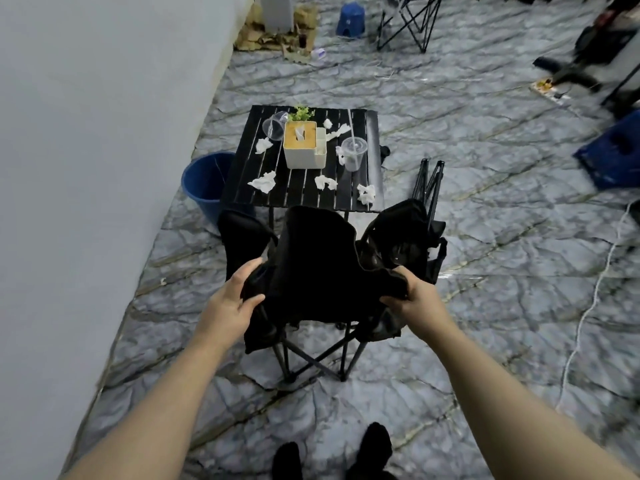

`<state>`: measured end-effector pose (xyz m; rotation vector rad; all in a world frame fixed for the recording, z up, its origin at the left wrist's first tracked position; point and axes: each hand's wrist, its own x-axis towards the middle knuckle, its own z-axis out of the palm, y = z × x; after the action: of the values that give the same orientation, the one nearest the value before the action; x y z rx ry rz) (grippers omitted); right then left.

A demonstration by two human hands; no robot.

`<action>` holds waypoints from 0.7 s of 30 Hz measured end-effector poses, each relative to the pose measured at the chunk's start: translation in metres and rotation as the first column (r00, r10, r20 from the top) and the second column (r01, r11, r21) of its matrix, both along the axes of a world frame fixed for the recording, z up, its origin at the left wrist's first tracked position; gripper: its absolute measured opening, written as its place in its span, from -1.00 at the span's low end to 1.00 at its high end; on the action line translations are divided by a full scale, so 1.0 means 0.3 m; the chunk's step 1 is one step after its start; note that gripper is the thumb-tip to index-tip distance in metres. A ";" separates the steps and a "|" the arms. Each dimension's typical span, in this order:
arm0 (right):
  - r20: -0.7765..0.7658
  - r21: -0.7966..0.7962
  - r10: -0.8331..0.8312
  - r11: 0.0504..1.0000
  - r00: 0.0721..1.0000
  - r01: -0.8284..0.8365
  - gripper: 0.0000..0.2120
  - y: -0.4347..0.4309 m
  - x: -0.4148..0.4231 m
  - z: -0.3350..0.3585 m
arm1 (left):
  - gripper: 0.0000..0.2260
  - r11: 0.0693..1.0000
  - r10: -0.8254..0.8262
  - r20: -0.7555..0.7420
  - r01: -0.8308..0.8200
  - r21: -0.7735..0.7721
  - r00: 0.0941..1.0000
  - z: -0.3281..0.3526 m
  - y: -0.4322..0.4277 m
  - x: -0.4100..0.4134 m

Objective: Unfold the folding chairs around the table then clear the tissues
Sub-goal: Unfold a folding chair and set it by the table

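A black fabric folding chair (318,268) stands partly spread in front of me, its crossed legs on the floor. My left hand (239,296) grips the left top corner of its back, and my right hand (412,299) grips the right corner. Beyond it is a low black slatted table (367,133) strewn with several crumpled white tissues (264,181). A white tissue box (303,145) sits mid-table. A second black folding chair (427,188) stands folded at the table's right side.
A blue bucket (204,181) sits by the grey wall left of the table. Two clear plastic cups (353,152) and a small green plant (301,112) are on the table. A blue stool (350,20), another open chair (412,19) and a white cable (588,306) lie farther off.
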<state>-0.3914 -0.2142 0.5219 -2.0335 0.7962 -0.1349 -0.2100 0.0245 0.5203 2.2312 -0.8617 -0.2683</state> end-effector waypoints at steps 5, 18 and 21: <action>-0.064 -0.139 0.002 0.990 0.998 -0.011 -0.71 0.067 -0.043 0.012 | -0.51 1.000 -0.013 -0.015 0.013 0.028 1.000 0.016 0.073 0.019; -0.029 -0.195 -0.185 0.965 0.982 0.176 -0.61 0.114 -0.282 0.024 | -0.67 0.972 0.236 -0.081 -0.235 0.022 0.968 0.042 0.387 0.070; -0.007 -0.023 -0.181 0.983 0.983 0.181 -0.48 0.157 -0.320 0.020 | -0.63 0.986 0.164 -0.127 -0.160 0.047 0.978 0.031 0.467 0.049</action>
<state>-0.4874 -0.1670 0.5278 -1.9816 0.9890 -0.2382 -0.1953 0.1646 0.5295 2.2744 -0.6059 -0.3512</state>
